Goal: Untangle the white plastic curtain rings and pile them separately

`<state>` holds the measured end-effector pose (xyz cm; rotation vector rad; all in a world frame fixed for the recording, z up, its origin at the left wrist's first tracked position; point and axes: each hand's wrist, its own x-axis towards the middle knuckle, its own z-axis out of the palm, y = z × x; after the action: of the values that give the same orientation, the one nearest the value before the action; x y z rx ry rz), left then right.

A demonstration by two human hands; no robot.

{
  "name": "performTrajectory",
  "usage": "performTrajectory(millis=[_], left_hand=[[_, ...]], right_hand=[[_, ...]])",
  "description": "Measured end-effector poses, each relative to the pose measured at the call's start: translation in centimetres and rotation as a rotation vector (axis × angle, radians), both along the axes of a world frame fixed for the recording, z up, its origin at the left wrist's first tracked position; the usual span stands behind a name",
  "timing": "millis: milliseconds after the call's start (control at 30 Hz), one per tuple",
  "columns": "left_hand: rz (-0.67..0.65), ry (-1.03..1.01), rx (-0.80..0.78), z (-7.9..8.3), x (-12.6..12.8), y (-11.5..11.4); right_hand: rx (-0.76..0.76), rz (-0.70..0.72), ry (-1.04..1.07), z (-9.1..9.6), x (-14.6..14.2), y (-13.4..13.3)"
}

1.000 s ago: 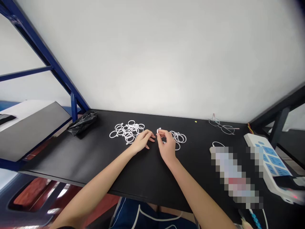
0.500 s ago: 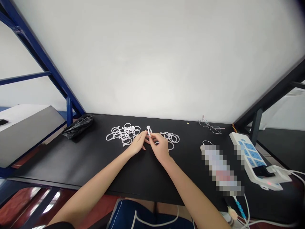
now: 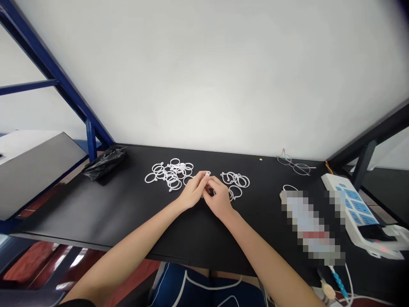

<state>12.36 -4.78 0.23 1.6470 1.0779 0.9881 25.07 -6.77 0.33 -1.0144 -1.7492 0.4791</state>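
Observation:
My left hand and my right hand meet over the middle of the black table, fingers pinched together on one white plastic ring that pokes up between the fingertips. A larger pile of white rings lies just left of my left hand. A smaller pile of white rings lies just right of my right hand, partly hidden by it.
A crumpled black bag sits at the back left by a blue frame. Glasses lie at the back right. A white power strip and a blurred flat object lie to the right.
Both hands have closed tighter around the ring, which stood higher between the fingers half a second ago. A second ago the right hand alone held it, with the left hand flat beside it.

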Motion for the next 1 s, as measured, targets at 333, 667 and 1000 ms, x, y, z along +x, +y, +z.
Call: performTrajectory(millis=[333,667,1000], left_hand=[[0.042,-0.051,-0.01,0.4,-0.3,0.2],[0.03,-0.084,-0.059,0.8,-0.4,0.2],[0.146,0.01,-0.035,1.2,-1.0,0.4]], right_hand=[[-0.14,-0.047,0.263,0.4,0.0,-0.4],[-0.155,-0.062,0.05,0.1,0.3,-0.3],[-0.135,-0.056,-0.155,0.4,0.1,-0.6]])
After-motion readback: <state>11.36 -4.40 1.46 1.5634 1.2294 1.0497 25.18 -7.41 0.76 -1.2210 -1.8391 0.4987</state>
